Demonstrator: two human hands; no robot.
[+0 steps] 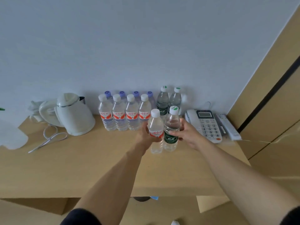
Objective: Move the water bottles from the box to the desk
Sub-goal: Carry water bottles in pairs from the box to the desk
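A: Two bottles are in the hands, seen from the head camera. The left hand [146, 135] is wrapped round the red-labelled bottle [156, 132], and the right hand [186, 134] is wrapped round the green-labelled bottle [171, 129].

B: Where are they relative to the row of red-labelled bottles [124, 113]?

A: In front of that row and towards its right end, nearer the person. Both stand upright, caps up, long axes vertical, side by side and touching or nearly so. Their bases look to be on or just above the tabletop [97, 159]; I cannot tell which.

B: And the free space?

A: To the right of the row, the pair of green-labelled bottles [168, 101] stands against the wall. The gap ahead of the held bottles is in front of that pair, which I judge to be the likely set-down spot. The telephone [206, 124] sits further right of the row, close beside the right hand.

B: Which hand is nearer the row?

A: The left; its bottle is just in front of the row's last bottle. The kettle [73, 114] is off the row's left end, well clear.

B: The box?

A: A cardboard flap [40, 205] shows below the tabletop's front edge; its contents are hidden.
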